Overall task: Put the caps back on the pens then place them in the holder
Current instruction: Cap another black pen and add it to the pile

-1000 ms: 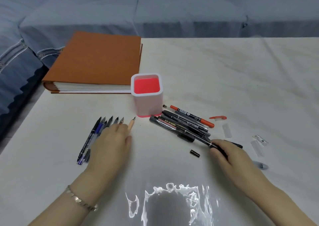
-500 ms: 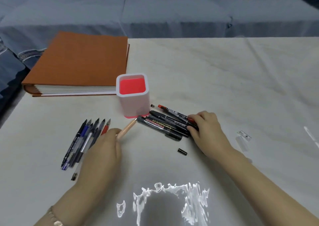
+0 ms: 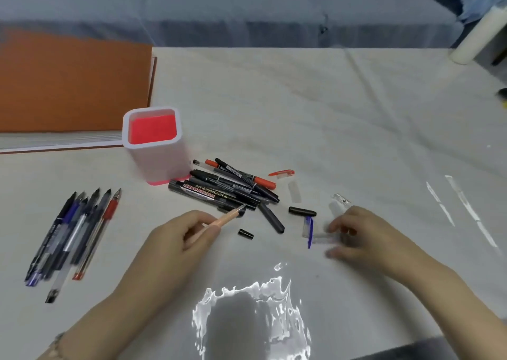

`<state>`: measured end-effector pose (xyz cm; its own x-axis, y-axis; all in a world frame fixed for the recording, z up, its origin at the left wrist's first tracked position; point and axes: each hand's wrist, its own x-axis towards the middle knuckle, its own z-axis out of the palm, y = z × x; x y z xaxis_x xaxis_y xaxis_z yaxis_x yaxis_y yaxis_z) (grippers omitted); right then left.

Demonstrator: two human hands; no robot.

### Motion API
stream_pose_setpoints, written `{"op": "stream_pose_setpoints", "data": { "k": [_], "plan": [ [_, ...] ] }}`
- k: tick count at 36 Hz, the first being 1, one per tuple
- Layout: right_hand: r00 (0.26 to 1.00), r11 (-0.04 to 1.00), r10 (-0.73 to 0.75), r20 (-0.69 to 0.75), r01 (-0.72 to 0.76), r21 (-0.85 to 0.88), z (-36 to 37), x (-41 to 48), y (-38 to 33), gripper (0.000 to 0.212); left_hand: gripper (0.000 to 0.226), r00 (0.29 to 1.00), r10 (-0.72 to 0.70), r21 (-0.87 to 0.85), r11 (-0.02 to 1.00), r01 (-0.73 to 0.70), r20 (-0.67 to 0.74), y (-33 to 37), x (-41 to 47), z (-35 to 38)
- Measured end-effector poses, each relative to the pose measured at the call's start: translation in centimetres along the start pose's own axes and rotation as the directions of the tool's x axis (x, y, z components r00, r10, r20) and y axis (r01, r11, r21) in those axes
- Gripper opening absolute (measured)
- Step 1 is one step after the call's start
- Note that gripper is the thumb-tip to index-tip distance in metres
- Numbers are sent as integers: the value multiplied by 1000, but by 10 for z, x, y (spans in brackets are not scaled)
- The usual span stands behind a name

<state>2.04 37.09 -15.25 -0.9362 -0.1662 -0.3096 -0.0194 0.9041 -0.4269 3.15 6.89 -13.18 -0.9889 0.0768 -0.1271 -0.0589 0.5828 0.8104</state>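
Left hand (image 3: pixel 175 238) grips a tan pen (image 3: pixel 227 217), its dark tip near the marker pile (image 3: pixel 219 192). Right hand (image 3: pixel 356 233) rests over a clear cap (image 3: pixel 321 239) on the worktop (image 3: pixel 329 112); blur hides whether it pinches it. Probably fetching a cap; next, align cap with tip, then reach the holder (image 3: pixel 156 156) behind the markers.

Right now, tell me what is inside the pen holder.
Inside the pen holder only its red lining shows; no pen or cap sticks out. Its near inner wall is hidden by the rim, so a small cap there cannot be ruled out.
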Motion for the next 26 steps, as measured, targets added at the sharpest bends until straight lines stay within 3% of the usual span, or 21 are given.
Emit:
{"op": "stream_pose_setpoints", "data": {
  "k": [7, 10, 14, 21, 26],
  "plan": [
    [992, 996, -69, -106, 62, -70, 6, 2, -7, 9, 15, 1000, 2, -28, 1000, -3, -6, 3, -1, -4],
    [978, 983, -49, -204, 84, 163, 0, -3, -28, 10, 15, 1000, -6, -55, 998, 6, -11, 3, -3, -7],
    [949, 876, -88, -304, 219, 429, 0, -6, -66, 14, 14, 1000, 1, -95, 995, -2, -9, 4, -7, -9],
    [944, 698, -115, -308, 298, 651, 6, 8, -117, 22, 11, 999, 12, -134, 991, -16, -32, 4, -16, -16],
    [945, 545, -64, -320, 302, 783, 9, 13, -126, 13, 11, 998, 25, -134, 990, -32, -53, 3, -20, -24]
  ]
}}
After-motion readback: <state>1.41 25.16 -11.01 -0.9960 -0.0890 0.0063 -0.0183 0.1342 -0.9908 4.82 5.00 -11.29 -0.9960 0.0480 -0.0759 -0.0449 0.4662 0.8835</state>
